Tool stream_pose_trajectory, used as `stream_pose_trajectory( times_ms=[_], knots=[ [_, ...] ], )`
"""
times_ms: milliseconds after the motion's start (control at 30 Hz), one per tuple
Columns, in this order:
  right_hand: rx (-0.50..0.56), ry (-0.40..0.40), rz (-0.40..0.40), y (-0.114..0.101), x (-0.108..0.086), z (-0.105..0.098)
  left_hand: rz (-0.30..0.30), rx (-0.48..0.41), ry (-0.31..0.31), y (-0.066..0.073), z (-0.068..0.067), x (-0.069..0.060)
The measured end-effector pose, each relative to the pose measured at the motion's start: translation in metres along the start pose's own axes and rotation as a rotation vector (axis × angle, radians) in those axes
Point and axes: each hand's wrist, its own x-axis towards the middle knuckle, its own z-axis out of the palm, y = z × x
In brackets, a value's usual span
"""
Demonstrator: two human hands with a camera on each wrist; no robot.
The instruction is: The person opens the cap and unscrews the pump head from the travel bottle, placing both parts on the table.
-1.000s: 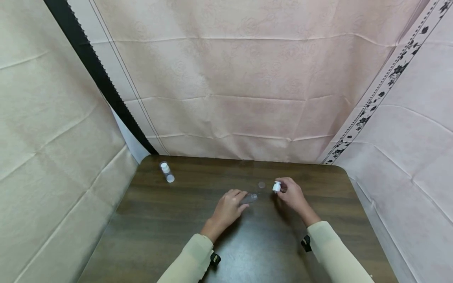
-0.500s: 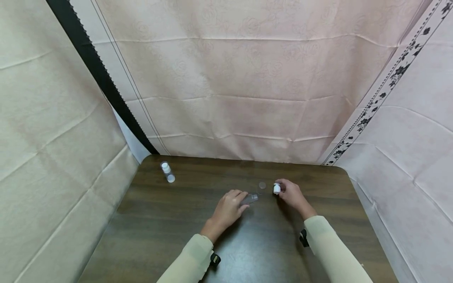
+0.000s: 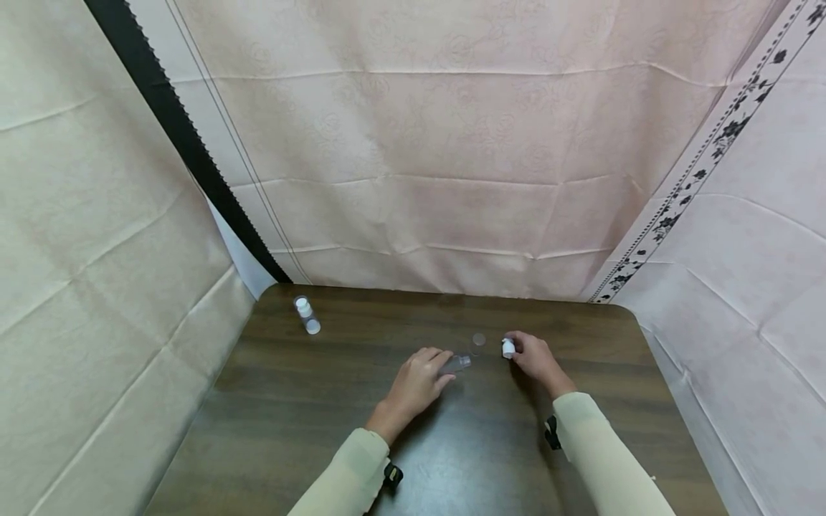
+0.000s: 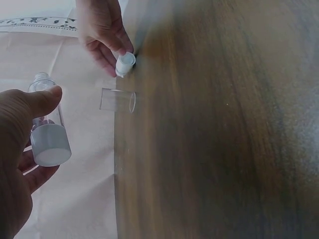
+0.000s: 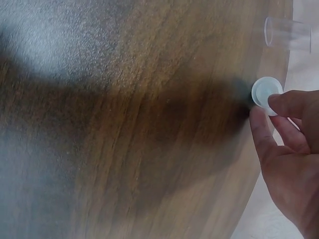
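Observation:
My left hand [image 3: 413, 387] grips a small clear bottle [image 3: 456, 363] with its neck uncovered. In the left wrist view the bottle [image 4: 51, 144] has a white base, and the thumb lies along its side. My right hand [image 3: 537, 360] pinches a white pump top [image 3: 508, 349] between thumb and fingers, close to the table; the right wrist view shows the round underside of the pump top [image 5: 265, 92]. Between the hands, a clear cap [image 3: 478, 340] lies on its side on the table, touching neither hand, also visible as a clear cylinder [image 4: 117, 100] in the left wrist view.
At the back left of the wooden table [image 3: 271, 401] lies another small bottle [image 3: 306, 315] with a white top and white base. Pale cloth [image 3: 419, 179] hangs behind the table and along both sides.
My right hand has lowered slightly toward the table with the pump top, which has tilted from its earlier angle. My left hand and the bottle have stayed in place.

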Motion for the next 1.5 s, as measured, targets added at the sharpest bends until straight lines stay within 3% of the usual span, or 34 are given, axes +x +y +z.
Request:
stream_pose_trajectory(
  times_ms=[333, 633, 800, 1000, 1333, 1500],
  knots=[
    [0.043, -0.009, 0.027, 0.005, -0.001, 0.0, -0.015, -0.01, -0.008, -0.002, 0.002, 0.001],
    [0.065, 0.005, 0.021, 0.01, -0.006, -0.002, -0.062, -0.066, 0.012, -0.015, 0.006, 0.008],
    [0.059, 0.068, -0.036, 0.009, -0.012, -0.003, -0.131, -0.165, -0.002, -0.02, 0.006, 0.018],
    [-0.02, 0.166, -0.142, -0.002, -0.024, -0.006, -0.208, -0.267, -0.004, -0.025, 0.008, 0.03],
    [-0.12, 0.202, -0.216, -0.035, -0.055, -0.013, -0.347, -0.34, 0.015, -0.042, 0.026, 0.045],
    [-0.183, 0.246, -0.306, -0.045, -0.069, -0.01, -0.4, -0.393, 0.002, -0.049, 0.034, 0.05]
  ],
)
